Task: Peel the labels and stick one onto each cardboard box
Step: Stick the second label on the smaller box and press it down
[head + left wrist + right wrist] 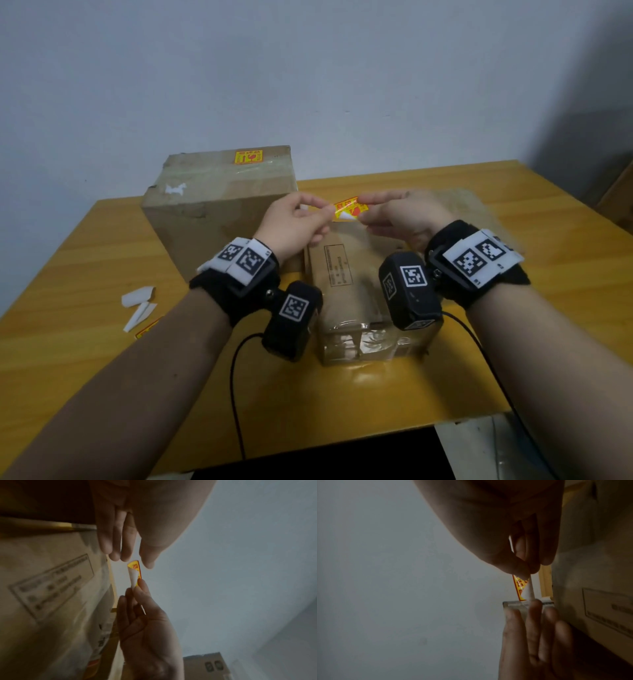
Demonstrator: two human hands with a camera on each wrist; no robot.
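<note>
— Where does the label (347, 209) sit against each grip?

— It hangs in the air between the two hands, above the low cardboard box (359, 274) that lies on the tabletop (85, 260). The right hand (404, 216) pinches its right end between thumb and forefinger. The left hand (294, 222) has thumb and forefinger clamped on the white backing (345, 217), which curls away from the label's lower left corner. So both grips are closed on the same small piece, one at each end, with the yellow-and-red face between them.

— And the other box?

— The tall cardboard box (219, 202) stands at the back left of the tabletop, just beside the low one. A yellow label (249, 157) is already stuck on its top, near the far edge. The low box's top carries only a printed frame that can be seen.

— What can't be made out?

— The print on the held label is too small to read. In the left wrist view the label (135, 572) shows edge-on, and most of it is hidden behind the fingers (137, 597) of the right hand. The right wrist view is dim; the backing (529, 591) shows as a white strip running into the left hand's fingers (534, 622), and how far it has come off cannot be told. White paper scraps (138, 305) lie at the tabletop's left edge, with another yellow label (149, 328) partly covered beneath them.
</note>
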